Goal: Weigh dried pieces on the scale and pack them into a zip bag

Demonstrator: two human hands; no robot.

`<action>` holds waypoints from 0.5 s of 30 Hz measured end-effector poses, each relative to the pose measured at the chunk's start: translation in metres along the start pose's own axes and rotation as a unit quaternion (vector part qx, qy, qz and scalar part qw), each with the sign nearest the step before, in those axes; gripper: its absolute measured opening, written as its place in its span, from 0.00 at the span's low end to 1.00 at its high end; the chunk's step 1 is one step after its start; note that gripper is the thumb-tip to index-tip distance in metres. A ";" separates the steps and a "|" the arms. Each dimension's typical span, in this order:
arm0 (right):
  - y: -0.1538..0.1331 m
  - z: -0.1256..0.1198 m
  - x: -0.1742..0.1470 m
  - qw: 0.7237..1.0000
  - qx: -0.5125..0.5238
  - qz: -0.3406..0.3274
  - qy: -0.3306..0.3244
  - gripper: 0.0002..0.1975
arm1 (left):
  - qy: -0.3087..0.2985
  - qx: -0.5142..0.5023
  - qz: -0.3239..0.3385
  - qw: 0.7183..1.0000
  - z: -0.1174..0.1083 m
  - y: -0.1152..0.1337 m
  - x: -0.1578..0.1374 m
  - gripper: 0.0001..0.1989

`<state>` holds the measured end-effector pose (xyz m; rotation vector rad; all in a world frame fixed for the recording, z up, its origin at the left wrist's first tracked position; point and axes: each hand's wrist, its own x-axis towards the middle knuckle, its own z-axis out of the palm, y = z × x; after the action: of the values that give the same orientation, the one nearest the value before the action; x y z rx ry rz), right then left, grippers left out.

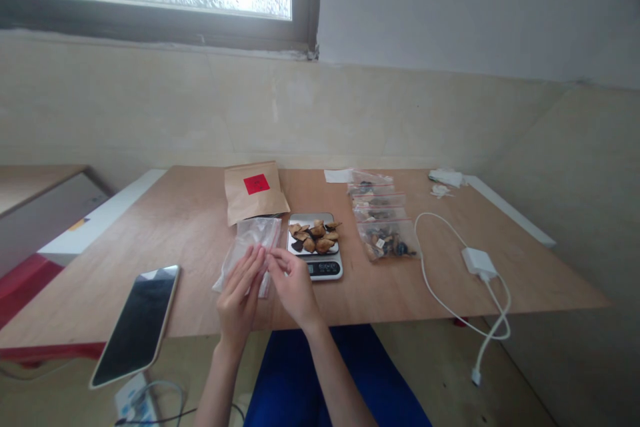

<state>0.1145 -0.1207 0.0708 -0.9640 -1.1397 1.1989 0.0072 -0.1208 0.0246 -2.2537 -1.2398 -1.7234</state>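
Observation:
A clear zip bag (249,232), apparently one of a small stack, lies flat on the table in front of me. My left hand (241,290) rests over it with its fingers stretched out. From the other side my right hand (294,285) pinches at the bag's edge with thumb and forefinger, close to the left fingertips. Just right of the bag stands a kitchen scale (333,271), and brown dried slices (316,235) are heaped on its plate. My hands cover part of the bag.
A kraft paper pouch (255,199) with a red label stands behind the bag. Several filled zip bags (385,240) overlap right of the scale. A tablet (137,323) overhangs the front left edge. A white charger (479,260) with cable and crumpled tissue (447,178) lie right.

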 end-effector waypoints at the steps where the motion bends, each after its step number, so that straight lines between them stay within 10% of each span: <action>1: 0.002 -0.002 0.001 1.000 -0.006 0.007 0.015 0.14 | 0.014 -0.003 -0.019 1.000 0.000 0.002 0.000 0.20; 7: 0.016 -0.025 0.007 0.989 -0.085 0.045 0.116 0.12 | 0.232 -0.044 -0.321 0.917 0.001 0.021 0.026 0.15; 15: -0.001 -0.046 0.005 0.954 -0.243 -0.117 0.127 0.12 | 0.209 -0.095 -0.387 0.893 0.019 0.009 0.060 0.15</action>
<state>0.1601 -0.1152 0.0639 -1.2684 -1.3237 0.5878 0.0317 -0.0847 0.0706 -1.3553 -2.0728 -2.4788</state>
